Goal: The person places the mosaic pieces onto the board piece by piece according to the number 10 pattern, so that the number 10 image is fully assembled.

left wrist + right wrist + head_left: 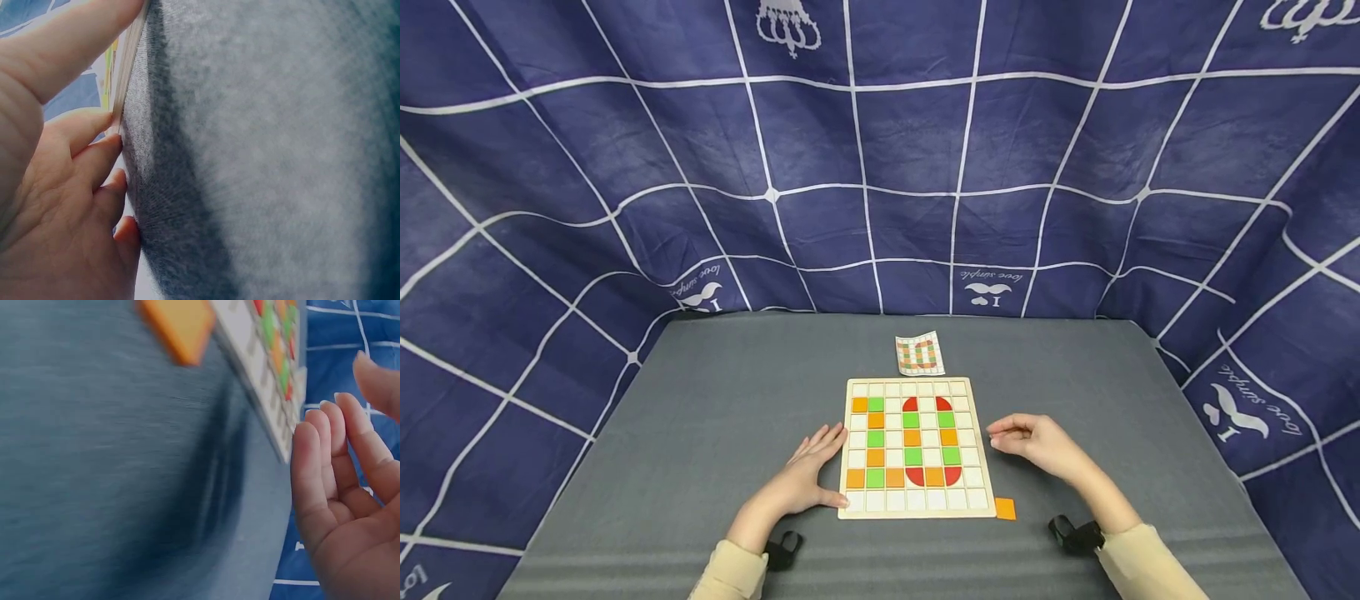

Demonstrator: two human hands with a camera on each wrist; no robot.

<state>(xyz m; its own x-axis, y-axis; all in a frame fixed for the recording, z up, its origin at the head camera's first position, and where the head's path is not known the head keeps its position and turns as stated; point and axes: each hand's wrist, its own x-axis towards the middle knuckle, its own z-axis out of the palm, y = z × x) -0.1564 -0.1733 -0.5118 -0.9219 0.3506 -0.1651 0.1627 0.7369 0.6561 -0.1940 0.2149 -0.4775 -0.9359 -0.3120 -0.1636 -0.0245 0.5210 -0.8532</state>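
A cream grid board [895, 508] lies on the grey table, with orange and green square tiles and red rounded tiles set in several of its cells. My left hand [808, 475] rests at the board's left edge, thumb and fingertips against its side, fingers spread. In the left wrist view, the fingers [94, 156] touch the board's edge [130, 62]. To the right of the board is my right hand [1037, 442], holding nothing, its fingers loosely bent. One loose orange tile [1005, 509] lies by the board's near right corner.
A small printed pattern card [919, 354] lies just beyond the board's far edge. Blue curtains [910, 225] with white lines surround the grey table [737, 375] at the back and sides. Each wrist wears a black camera band [1078, 533].
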